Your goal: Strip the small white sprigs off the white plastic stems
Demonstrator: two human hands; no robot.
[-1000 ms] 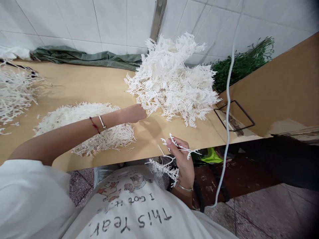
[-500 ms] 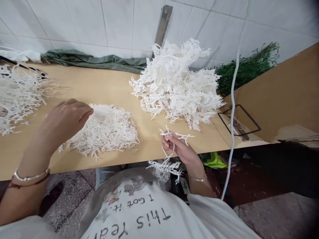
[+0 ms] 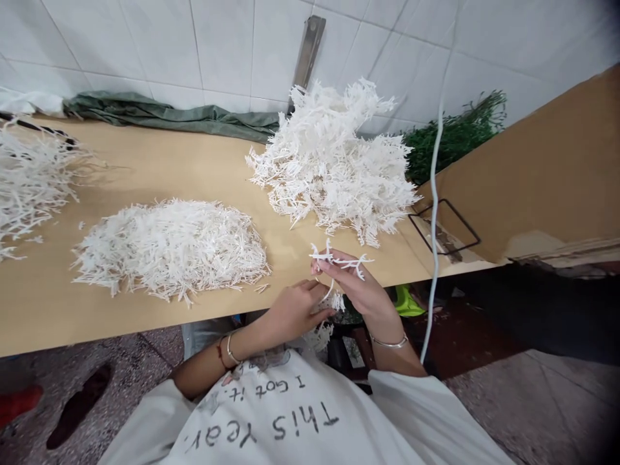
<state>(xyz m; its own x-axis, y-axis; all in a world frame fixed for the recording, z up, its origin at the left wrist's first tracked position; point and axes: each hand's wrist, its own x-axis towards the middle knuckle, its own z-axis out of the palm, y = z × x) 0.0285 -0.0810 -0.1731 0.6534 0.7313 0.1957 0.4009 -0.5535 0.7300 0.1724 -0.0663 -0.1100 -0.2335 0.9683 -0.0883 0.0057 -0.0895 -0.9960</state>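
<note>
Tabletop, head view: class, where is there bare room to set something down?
Free: tabletop between the low white pile and green cloth, and between that pile and the tall white heap. Crowded: far left, under branching strands, and the front edge at the right hand.

- Looks like a small workshop for handwork
- Parts lie in bulk: a low pile of white sprigs [image 3: 169,248] and a taller heap of frilly white sprigs [image 3: 334,161] on one long brown surface [image 3: 184,158]
- Green artificial foliage [image 3: 450,145] sits bunched behind a torn-edged brown panel [image 3: 552,161]
- Plain, utilitarian room: white tiled wall [image 3: 159,39], speckled floor [image 3: 133,371], pale cord [image 3: 434,187] hanging loose
</note>
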